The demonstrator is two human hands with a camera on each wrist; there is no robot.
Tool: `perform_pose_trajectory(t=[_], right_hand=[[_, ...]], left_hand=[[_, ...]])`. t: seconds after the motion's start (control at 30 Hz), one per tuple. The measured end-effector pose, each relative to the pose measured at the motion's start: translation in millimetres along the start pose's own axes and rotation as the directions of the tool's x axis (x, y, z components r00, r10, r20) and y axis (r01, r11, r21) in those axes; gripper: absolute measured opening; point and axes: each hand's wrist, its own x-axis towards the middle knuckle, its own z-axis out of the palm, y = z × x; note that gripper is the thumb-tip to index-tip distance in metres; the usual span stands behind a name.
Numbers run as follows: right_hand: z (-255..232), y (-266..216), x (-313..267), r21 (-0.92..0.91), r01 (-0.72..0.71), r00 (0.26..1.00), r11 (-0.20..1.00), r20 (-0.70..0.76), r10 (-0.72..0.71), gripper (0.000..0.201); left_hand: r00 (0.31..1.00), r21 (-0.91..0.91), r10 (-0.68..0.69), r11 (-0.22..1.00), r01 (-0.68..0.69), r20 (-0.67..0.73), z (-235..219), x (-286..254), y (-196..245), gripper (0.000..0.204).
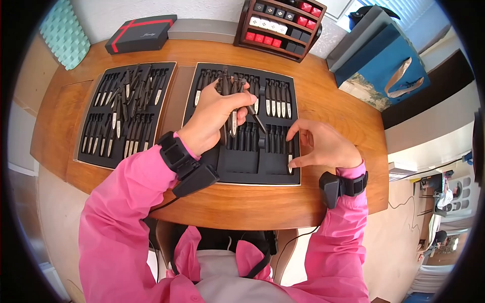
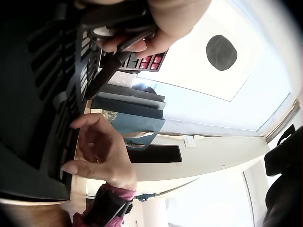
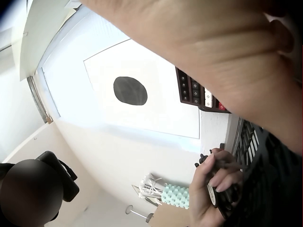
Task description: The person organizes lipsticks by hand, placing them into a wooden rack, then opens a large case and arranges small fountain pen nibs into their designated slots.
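Note:
My left hand grips a bunch of slim dark pieces with pale tips above the right black tray; one sticks out toward the lower right. At that tray's lower right corner, my right hand has thumb and index finger at the two ends of a single dark piece in a slot. The left wrist view shows the same right hand with bent fingers at the tray edge. In the right wrist view, the left hand is curled round the bunch.
A left black tray holds rows of similar pieces, with loose ones heaped on top. Behind are a black box with red ribbon and a wooden rack of small cubes. A blue bag stands at the back right of the table.

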Motion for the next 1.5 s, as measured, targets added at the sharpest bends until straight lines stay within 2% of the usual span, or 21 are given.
perform_pose_trajectory(t=[0.07,0.13,0.17,0.23,0.33,0.57,0.63,0.67,0.73,0.87,0.93,0.97,1.03,1.07,1.1,1.17,1.2,1.3,1.37,1.43,1.5], right_hand=[[-1,3,1,-0.018,0.009,1.000,1.000,0.012,-0.008,0.049],[1,11,2,0.115,0.021,0.999,0.993,0.040,-0.026,0.049],[3,14,1,0.112,0.021,0.999,0.994,0.041,-0.026,0.049],[5,17,0,0.308,0.058,0.996,0.950,0.041,-0.074,0.046],[2,15,-3,0.355,0.078,0.997,0.932,-0.030,-0.072,0.040],[7,17,-2,0.316,0.019,1.000,0.949,-0.022,-0.012,0.035],[9,14,-1,0.175,0.067,0.994,0.982,-0.102,-0.049,0.030],[9,12,-1,0.175,0.068,0.994,0.982,-0.102,-0.051,0.030],[7,7,-2,0.064,0.012,0.995,0.998,-0.101,-0.006,0.030],[14,12,6,0.035,-0.001,0.989,0.999,-0.150,0.006,0.028],[26,14,15,0.276,0.303,0.906,0.912,-0.379,-0.186,0.022],[30,12,17,0.273,0.306,0.906,0.912,-0.378,-0.190,0.022],[38,-2,21,0.428,0.398,0.888,0.812,-0.403,-0.223,0.022],[34,-11,17,0.507,0.301,0.940,0.807,-0.300,-0.162,0.026],[38,-14,19,0.508,0.301,0.940,0.807,-0.300,-0.162,0.026],[46,-15,22,0.609,0.341,0.932,0.717,-0.317,-0.174,0.028],[47,-15,23,0.693,0.269,0.958,0.669,-0.262,-0.114,0.031],[49,-17,24,0.758,0.254,0.966,0.601,-0.233,-0.114,0.036],[49,-19,22,0.749,0.253,0.965,0.613,-0.243,-0.101,0.038],[47,-22,20,0.740,0.251,0.963,0.623,-0.255,-0.086,0.039],[43,-21,18,0.691,0.239,0.965,0.682,-0.249,-0.086,0.043]], left_hand=[[1.000,-0.007,0.000,1.000,0.000,-0.003,0,0,0,0.027],[1.000,0.008,-0.009,1.000,0.009,0.011,1,-1,1,0.025],[1.000,0.004,-0.008,1.000,0.007,0.011,1,-1,0,0.025],[0.999,0.027,0.005,1.000,-0.006,0.051,1,0,-1,0.023],[0.999,0.019,-0.010,1.000,0.009,0.047,0,-1,0,0.022],[0.998,0.027,-0.001,1.000,-0.001,0.059,-1,0,-1,0.022],[0.998,0.031,0.002,1.000,-0.004,0.065,-1,0,-1,0.023],[0.998,0.031,0.002,1.000,-0.004,0.063,-1,0,-1,0.023],[0.994,0.031,-0.003,1.000,0.000,0.106,-1,1,-1,0.023],[0.983,0.046,-0.033,0.999,0.025,0.179,2,-1,-3,0.025],[0.979,0.064,-0.036,0.998,0.024,0.202,1,1,-4,0.026],[0.973,0.082,-0.046,0.996,0.028,0.226,1,1,-4,0.027],[0.969,0.078,-0.040,0.997,0.021,0.244,2,-1,-3,0.029],[0.961,0.085,-0.039,0.996,0.017,0.274,1,-1,-4,0.031],[0.952,0.091,-0.040,0.996,0.013,0.304,1,-1,-4,0.032],[0.947,0.091,-0.034,0.996,0.006,0.319,2,-1,-3,0.033],[0.950,0.134,-0.039,0.991,-0.003,0.309,3,-2,-2,0.033],[0.949,0.187,-0.036,0.982,-0.024,0.314,4,-4,-1,0.032],[0.944,0.198,-0.029,0.979,-0.039,0.330,3,-3,-2,0.031],[0.972,0.108,0.001,0.994,-0.027,0.237,3,-2,-3,0.029],[0.976,0.108,0.009,0.994,-0.033,0.216,3,0,-3,0.027]])
